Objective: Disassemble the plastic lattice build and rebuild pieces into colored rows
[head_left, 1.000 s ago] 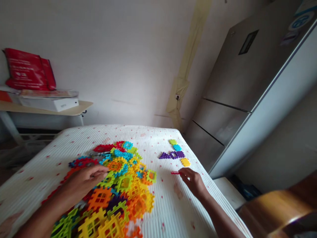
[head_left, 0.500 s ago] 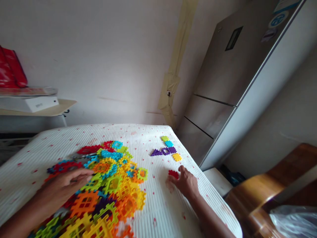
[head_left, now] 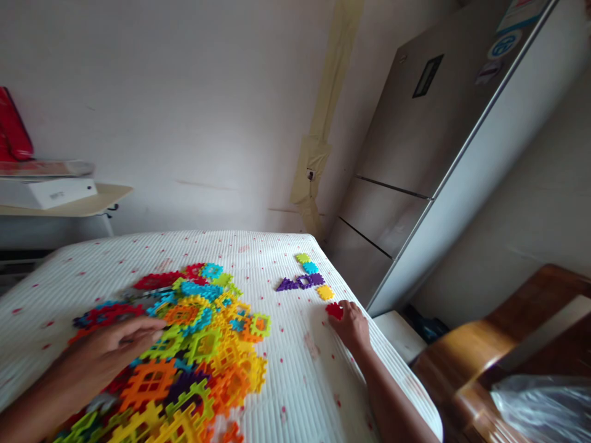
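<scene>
My right hand (head_left: 353, 326) is at the right side of the table, its thumb and fingers closed on a red square building piece (head_left: 334, 311) with notched edges. Just beyond that piece lies a yellow square piece (head_left: 325, 293). Farther back are purple pieces, a solid square (head_left: 317, 279), an open-framed square (head_left: 304, 282) and a triangle (head_left: 287, 284), then a blue square (head_left: 310, 267) and a green square (head_left: 303, 258). My left hand (head_left: 124, 338) hovers over the left part of a pile of colourful interlocking pieces (head_left: 203, 344), fingers stretched forward, holding nothing I can see.
A white quilted cloth with red dots (head_left: 295, 394) covers the table. A grey refrigerator (head_left: 406, 141) stands beyond its right edge, and a wooden chair (head_left: 484, 344) is at the right. On the left, a side shelf (head_left: 108, 195) carries a white box (head_left: 50, 192) and a red bag (head_left: 13, 132).
My right hand has slid the red piece away from me and slightly right, close to the yellow square. My left hand stays over the pile. The view has shifted slightly.
</scene>
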`<move>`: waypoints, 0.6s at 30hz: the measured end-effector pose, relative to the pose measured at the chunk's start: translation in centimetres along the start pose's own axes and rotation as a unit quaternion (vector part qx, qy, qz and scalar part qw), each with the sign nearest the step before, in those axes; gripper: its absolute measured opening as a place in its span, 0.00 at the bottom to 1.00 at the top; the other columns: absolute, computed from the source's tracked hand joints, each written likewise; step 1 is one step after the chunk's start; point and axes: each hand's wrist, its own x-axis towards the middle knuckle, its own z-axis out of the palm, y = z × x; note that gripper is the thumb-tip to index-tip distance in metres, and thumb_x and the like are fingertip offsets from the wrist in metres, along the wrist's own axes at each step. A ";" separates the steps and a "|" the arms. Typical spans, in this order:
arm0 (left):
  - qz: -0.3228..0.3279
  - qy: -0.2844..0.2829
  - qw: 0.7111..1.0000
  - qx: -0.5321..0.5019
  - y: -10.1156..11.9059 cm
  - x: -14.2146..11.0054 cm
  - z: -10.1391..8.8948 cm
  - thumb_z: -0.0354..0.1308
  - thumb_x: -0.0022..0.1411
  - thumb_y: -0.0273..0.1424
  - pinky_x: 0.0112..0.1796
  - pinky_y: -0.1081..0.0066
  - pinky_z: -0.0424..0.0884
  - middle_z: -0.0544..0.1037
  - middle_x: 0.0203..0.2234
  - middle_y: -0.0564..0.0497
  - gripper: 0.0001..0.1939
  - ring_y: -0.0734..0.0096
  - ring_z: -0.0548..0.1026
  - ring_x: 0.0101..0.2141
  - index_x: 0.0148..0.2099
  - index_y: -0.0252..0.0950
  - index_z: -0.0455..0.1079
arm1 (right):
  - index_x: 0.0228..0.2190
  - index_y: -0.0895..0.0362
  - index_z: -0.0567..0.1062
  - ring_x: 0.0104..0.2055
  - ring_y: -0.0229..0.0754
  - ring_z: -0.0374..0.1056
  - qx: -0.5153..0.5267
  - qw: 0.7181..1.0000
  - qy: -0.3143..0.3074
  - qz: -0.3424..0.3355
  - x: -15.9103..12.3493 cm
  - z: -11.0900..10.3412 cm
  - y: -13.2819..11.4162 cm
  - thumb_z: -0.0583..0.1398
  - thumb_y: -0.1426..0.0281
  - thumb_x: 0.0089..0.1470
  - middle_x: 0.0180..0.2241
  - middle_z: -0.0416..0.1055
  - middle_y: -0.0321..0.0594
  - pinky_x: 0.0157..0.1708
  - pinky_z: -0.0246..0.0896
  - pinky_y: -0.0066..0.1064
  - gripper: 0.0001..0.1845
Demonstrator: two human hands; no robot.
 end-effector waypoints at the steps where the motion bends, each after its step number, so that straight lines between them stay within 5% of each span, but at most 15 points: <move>1: 0.003 0.000 1.000 0.002 -0.2 0.1 0.0 0.55 0.39 0.56 0.44 0.66 0.71 0.81 0.38 0.49 0.30 0.55 0.77 0.42 0.38 0.41 0.75 | 0.39 0.56 0.71 0.42 0.46 0.65 0.000 1.000 -0.004 0.005 0.2 0.0 0.1 0.57 0.64 0.48 0.38 0.70 0.44 0.37 0.54 0.31 0.15; 18: 0.052 0.023 0.998 0.012 0.9 -0.3 -0.1 0.57 0.38 0.55 0.41 0.63 0.73 0.82 0.33 0.50 0.25 0.53 0.79 0.38 0.32 0.42 0.77 | 0.37 0.55 0.70 0.43 0.46 0.63 -0.013 1.000 -0.008 0.017 0.7 0.4 -0.1 0.55 0.62 0.49 0.39 0.67 0.42 0.37 0.54 0.33 0.14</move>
